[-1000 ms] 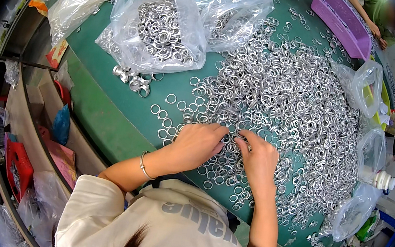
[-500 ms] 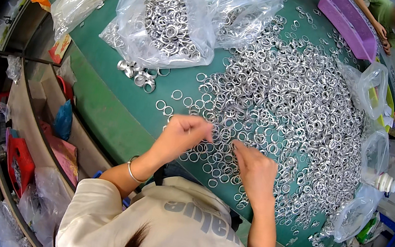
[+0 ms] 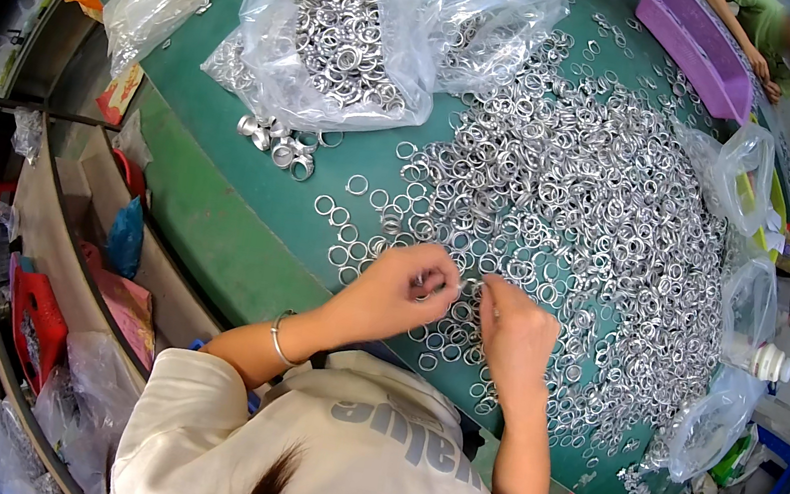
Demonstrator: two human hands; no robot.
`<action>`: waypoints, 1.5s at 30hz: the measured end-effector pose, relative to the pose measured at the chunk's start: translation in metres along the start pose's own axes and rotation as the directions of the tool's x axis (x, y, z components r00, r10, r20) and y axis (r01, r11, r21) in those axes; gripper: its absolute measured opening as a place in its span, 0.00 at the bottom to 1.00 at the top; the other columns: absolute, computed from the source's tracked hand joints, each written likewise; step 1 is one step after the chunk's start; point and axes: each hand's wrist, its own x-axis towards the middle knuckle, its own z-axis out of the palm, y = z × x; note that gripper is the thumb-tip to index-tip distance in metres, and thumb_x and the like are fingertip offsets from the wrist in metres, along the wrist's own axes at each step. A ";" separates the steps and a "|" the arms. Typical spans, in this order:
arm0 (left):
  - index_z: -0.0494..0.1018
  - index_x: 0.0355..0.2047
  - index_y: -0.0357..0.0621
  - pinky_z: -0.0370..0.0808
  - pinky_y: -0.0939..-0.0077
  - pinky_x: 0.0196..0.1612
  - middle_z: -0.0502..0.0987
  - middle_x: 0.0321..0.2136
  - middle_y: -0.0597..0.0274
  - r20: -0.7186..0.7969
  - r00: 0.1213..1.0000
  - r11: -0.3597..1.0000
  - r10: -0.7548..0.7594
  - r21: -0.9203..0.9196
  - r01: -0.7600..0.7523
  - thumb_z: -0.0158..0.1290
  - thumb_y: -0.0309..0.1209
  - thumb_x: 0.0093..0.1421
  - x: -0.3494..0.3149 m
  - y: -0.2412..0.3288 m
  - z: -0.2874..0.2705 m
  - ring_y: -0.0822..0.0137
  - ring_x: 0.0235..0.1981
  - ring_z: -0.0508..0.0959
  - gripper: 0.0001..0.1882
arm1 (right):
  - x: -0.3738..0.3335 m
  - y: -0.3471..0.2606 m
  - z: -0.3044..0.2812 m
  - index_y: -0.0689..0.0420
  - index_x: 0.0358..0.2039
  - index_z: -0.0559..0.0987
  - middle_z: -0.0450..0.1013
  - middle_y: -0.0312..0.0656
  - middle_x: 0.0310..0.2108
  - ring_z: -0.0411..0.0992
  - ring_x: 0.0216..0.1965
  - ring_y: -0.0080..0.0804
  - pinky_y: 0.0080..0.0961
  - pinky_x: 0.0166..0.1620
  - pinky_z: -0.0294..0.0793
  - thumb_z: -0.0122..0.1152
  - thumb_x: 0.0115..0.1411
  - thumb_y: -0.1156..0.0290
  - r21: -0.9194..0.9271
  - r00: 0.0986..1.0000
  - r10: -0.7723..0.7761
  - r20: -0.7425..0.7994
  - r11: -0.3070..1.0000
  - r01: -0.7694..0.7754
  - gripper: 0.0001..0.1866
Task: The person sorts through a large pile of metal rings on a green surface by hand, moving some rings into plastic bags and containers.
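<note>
Over the near part of a large spread of silver metal rings (image 3: pixel 586 183), my two hands are close together. My left hand (image 3: pixel 394 292) is curled, palm turned inward, with what looks like a silver ring among its bent fingers. Beside it, my right hand (image 3: pixel 516 335) points away from me, thumb and fingertips pinched together. What the right fingertips hold is too small to make out. A bright ring (image 3: pixel 471 284) shows in the narrow gap between the hands; I cannot tell whether either hand touches it. Loose rings lie flat around both hands.
The green tabletop (image 3: pixel 224 172) carries a clear plastic bag (image 3: pixel 404 112) of rings and a small cluster of wider rings (image 3: pixel 282 152). A purple basket (image 3: pixel 696 47) stands at the far right, near another person's hand (image 3: pixel 769 85). Shelf compartments (image 3: pixel 84 193) line the left.
My left hand has moved right and turned, its curled fingers now nearer the right hand. My right hand has shifted only slightly.
</note>
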 end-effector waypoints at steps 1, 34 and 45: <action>0.67 0.25 0.41 0.62 0.77 0.17 0.65 0.21 0.66 0.033 0.991 0.951 -0.131 -0.277 0.135 0.50 0.26 0.55 0.000 0.004 -0.006 0.72 0.17 0.66 0.04 | -0.001 0.005 0.000 0.55 0.37 0.78 0.74 0.41 0.23 0.73 0.19 0.38 0.31 0.21 0.69 0.60 0.52 0.74 0.029 1.000 0.007 -0.026 1.000 -0.007 0.10; 0.75 0.30 0.45 0.67 0.72 0.21 0.72 0.21 0.62 -0.045 0.973 0.679 0.225 0.723 -0.124 0.60 0.28 0.48 -0.036 -0.016 -0.020 0.63 0.18 0.71 0.08 | -0.006 0.021 -0.011 0.57 0.33 0.63 0.68 0.46 0.32 0.62 0.16 0.24 0.14 0.11 0.55 0.52 0.59 0.70 0.883 0.948 0.013 0.318 -0.367 -0.292 0.08; 0.60 0.19 0.42 0.53 0.83 0.15 0.62 0.19 0.57 0.225 0.973 0.466 0.058 -0.868 0.173 0.43 0.38 0.60 -0.037 -0.014 -0.033 0.74 0.14 0.54 0.16 | 0.011 -0.006 -0.002 0.56 0.40 0.78 0.66 0.32 0.16 0.62 0.16 0.19 0.15 0.14 0.56 0.60 0.58 0.65 0.804 0.849 0.294 0.439 0.293 -0.518 0.11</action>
